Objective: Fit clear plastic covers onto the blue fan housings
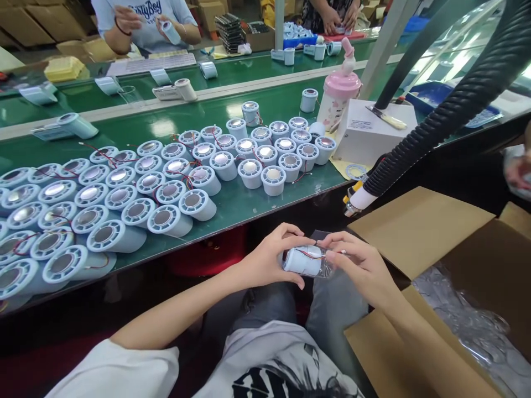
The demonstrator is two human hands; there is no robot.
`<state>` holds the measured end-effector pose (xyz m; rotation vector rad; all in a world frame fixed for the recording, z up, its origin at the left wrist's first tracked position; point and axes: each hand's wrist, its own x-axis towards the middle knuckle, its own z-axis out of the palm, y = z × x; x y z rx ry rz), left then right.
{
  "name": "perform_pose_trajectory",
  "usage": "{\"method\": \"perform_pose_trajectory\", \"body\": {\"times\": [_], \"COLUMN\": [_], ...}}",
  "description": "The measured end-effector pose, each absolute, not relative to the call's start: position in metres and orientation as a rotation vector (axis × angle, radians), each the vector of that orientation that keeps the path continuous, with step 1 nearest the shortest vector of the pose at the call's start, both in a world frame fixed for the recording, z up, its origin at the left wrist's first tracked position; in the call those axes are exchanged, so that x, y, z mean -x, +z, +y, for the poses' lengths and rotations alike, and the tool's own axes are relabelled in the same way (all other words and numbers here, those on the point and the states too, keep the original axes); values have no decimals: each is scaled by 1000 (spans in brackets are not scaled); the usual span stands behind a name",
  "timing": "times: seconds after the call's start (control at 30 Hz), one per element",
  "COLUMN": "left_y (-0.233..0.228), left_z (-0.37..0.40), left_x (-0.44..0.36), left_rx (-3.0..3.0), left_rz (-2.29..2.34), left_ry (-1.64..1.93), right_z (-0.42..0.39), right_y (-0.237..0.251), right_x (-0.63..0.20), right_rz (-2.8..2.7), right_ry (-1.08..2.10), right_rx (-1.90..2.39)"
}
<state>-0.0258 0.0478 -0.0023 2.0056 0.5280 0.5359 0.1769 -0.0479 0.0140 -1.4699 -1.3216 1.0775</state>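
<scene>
I sit at a long green bench [257,207] in a workshop, with a second green line behind it and brown cartons stacked along the far wall. On the left, the bench is crowded with pale blue cylinder housings [112,193], each with a round silvery face and thin red wires; they run in rows toward the middle, too many and too overlapped for me to count exactly, well over forty. Across the far line one person in a white shirt [145,22] holds a similar part, and a second person's hands [336,19] work further right. Below the bench edge, over my lap, my left hand [269,260] and my right hand [357,260] are close together, both clamped on one housing [302,260] lying sideways in a clear wrapper. Right of the rows stand one pink bottle [340,94] and one white box [369,132]. A black ribbed hose [448,110] slants down. One open cardboard carton [418,232] sits at my right.
</scene>
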Motion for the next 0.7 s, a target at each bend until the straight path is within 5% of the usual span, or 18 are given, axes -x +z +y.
{"method": "perform_pose_trajectory", "body": {"times": [0.23,0.5,0.7], "left_y": [9,7,18], "left_z": [46,38,39], "left_x": [23,26,30], "left_rx": [-1764,-1262,-1481], "left_rz": [456,569,527], "left_ry": [395,315,321], "right_z": [-45,-62,-67], "right_y": [9,11,10], "right_x": [-187,-191,-192], "right_rz": [-1041,-1761,-1627], "right_ry": [1254,834,1026], "right_rx": [1307,1370,1330]}}
